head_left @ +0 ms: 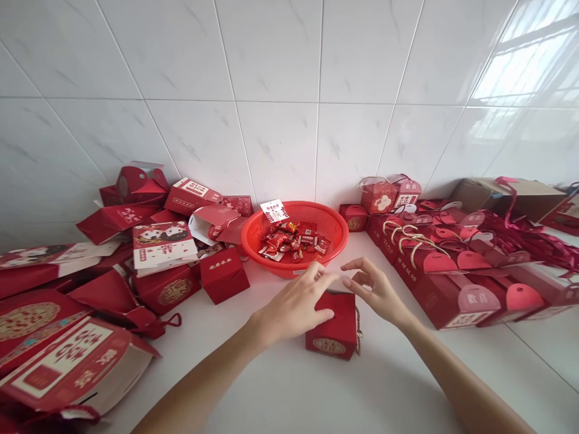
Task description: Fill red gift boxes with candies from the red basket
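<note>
Roped box (329, 333) sits in front of basket (332, 229), probably for two-handed reach; left hand (294, 302) and right hand (374, 292) over it, fingers parted.

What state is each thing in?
Left hand: open, over the box
Right hand: open, partly curled
Box: rope handle at side, top partly hidden
Basket: holding wrapped sweets
White card: leaning at basket rim
Left boxes: loosely heaped, some open
Right boxes: grouped in rows
Ribbons: bunched
</note>
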Tool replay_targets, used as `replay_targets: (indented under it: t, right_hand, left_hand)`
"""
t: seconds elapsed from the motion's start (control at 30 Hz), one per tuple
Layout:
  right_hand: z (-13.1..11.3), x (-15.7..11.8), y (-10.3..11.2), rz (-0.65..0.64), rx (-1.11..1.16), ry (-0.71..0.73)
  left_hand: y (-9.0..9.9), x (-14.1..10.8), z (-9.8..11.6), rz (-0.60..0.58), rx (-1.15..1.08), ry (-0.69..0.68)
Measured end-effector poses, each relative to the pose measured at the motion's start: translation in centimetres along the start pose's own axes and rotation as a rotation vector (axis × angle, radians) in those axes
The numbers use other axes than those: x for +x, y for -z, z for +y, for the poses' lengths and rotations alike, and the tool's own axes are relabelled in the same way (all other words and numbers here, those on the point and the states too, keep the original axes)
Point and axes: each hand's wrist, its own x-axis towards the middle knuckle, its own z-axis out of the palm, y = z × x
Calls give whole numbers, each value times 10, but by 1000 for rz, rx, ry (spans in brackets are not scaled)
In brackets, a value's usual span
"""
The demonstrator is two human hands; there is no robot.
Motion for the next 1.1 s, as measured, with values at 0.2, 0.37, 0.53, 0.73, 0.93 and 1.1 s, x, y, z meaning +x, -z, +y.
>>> replay_targets:
  t: [0.2,0.37,0.53,0.73,0.93,1.1]
  right_hand:
    - [0,4,7,-162,-28,-78]
    - [5,7,12,-217,90,-153]
    - [15,7,5,-293,246,-245]
    - [17,6,0,-351,454,-355]
    - [6,8,9,-323,733,-382]
    - [-10,6,20,-119,688,-190]
  left_hand:
    - [-9,4,-1,104,94,-54]
    - [-3,7,-2,64,187,6]
    - [3,9,-8,129,278,51]
    - [1,7,-9,99,321,31]
    - [0,2,0,34,338,73]
    - [-1,1,6,-23,243,166]
